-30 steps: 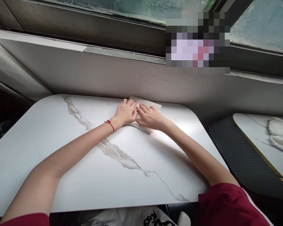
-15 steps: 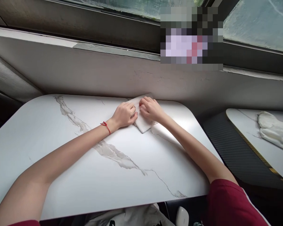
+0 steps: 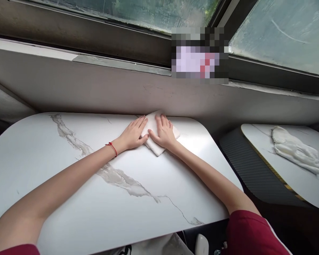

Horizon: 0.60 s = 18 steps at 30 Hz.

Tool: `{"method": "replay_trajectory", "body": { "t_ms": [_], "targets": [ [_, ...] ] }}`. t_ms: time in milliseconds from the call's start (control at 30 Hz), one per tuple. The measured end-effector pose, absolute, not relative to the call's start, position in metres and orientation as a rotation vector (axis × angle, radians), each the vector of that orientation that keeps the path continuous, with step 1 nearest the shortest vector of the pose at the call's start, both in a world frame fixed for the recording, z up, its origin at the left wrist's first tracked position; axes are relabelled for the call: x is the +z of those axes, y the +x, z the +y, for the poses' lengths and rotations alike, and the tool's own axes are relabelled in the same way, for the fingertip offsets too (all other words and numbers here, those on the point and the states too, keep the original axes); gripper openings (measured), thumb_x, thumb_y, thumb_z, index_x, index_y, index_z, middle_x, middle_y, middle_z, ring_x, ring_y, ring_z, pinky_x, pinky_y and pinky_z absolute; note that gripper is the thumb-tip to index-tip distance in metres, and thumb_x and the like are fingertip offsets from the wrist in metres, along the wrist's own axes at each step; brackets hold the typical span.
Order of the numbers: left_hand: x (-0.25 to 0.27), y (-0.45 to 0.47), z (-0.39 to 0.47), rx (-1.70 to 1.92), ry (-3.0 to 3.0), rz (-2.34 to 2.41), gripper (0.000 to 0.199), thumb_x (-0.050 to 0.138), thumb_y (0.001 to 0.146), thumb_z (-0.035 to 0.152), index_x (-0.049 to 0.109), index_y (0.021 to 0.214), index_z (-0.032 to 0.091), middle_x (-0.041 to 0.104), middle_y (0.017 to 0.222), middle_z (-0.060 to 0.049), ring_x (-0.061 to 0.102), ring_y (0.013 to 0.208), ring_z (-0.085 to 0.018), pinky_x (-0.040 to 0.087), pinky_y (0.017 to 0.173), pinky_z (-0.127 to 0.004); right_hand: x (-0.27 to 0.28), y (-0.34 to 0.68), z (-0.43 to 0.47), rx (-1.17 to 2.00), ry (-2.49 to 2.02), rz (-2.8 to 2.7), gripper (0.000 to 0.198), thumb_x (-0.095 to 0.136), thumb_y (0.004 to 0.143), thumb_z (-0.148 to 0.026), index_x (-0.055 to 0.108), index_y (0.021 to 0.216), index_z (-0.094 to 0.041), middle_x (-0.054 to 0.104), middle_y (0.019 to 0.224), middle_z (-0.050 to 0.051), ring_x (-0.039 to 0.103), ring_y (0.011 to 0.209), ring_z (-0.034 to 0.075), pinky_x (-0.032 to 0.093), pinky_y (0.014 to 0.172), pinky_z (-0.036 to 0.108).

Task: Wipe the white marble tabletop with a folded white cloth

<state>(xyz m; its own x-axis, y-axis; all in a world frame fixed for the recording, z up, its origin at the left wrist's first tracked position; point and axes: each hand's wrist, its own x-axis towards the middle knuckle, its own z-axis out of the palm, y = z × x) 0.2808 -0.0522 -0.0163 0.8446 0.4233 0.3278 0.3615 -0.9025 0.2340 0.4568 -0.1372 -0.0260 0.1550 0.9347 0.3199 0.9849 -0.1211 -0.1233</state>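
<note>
A folded white cloth [image 3: 155,148] lies at the far edge of the white marble-patterned table [image 3: 77,202], close to the wall. My right hand [image 3: 164,131] rests flat on top of it, fingers spread and pointing away from me. Beside it, my left hand [image 3: 135,132] lies with fingers stretched out, its fingertips and thumb touching the cloth's left edge. A red string bracelet [image 3: 112,148] circles my left wrist. Part of the cloth is hidden under my right hand.
A second marble-patterned table [image 3: 257,136] stands to the right, with a crumpled white cloth [image 3: 295,148] on it. Behind the tables runs a pale wall [image 3: 101,90] below windows [image 3: 284,35]. A white rounded object [image 3: 202,244] sits below the near table edge.
Both hands were curled at the cloth; now their fingers are straightened and lie flat, the right one on the cloth. The cloth looks flatter and wider. The view has shifted slightly.
</note>
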Motion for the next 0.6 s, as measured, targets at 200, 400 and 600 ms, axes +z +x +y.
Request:
{"method": "replay_trajectory", "body": {
  "t_ms": [200,400,600],
  "targets": [
    [-0.015,0.281,-0.054,0.495,2.896,0.640,0.066,0.037,0.098,0.040,0.033,0.152,0.002,0.031,0.161,-0.026,0.031,0.150,-0.034,0.030,0.120,-0.050,-0.021,0.456,-0.138,-0.198,-2.150,-1.870,0.072,0.037,0.098,-0.050,0.031,0.153,-0.004,0.034,0.157,0.028,0.028,0.147,0.037,0.025,0.116,0.056],
    [-0.015,0.282,-0.055,0.484,2.902,0.611,0.068,0.037,0.100,0.045,0.032,0.153,0.001,0.031,0.161,-0.026,0.031,0.150,-0.034,0.029,0.120,-0.050,-0.017,0.458,-0.140,-0.133,-2.189,-1.870,0.071,0.039,0.097,-0.047,0.030,0.154,-0.005,0.032,0.159,0.027,0.030,0.146,0.035,0.027,0.114,0.053],
    [-0.013,0.283,-0.086,0.421,2.961,0.534,0.064,0.039,0.100,0.041,0.039,0.150,0.002,0.033,0.159,-0.029,0.034,0.147,-0.038,0.031,0.118,-0.052,-0.019,0.458,-0.177,-0.165,-2.211,-1.861,0.069,0.038,0.097,-0.045,0.032,0.154,-0.006,0.031,0.160,0.028,0.030,0.147,0.037,0.030,0.111,0.054]
  ]
}}
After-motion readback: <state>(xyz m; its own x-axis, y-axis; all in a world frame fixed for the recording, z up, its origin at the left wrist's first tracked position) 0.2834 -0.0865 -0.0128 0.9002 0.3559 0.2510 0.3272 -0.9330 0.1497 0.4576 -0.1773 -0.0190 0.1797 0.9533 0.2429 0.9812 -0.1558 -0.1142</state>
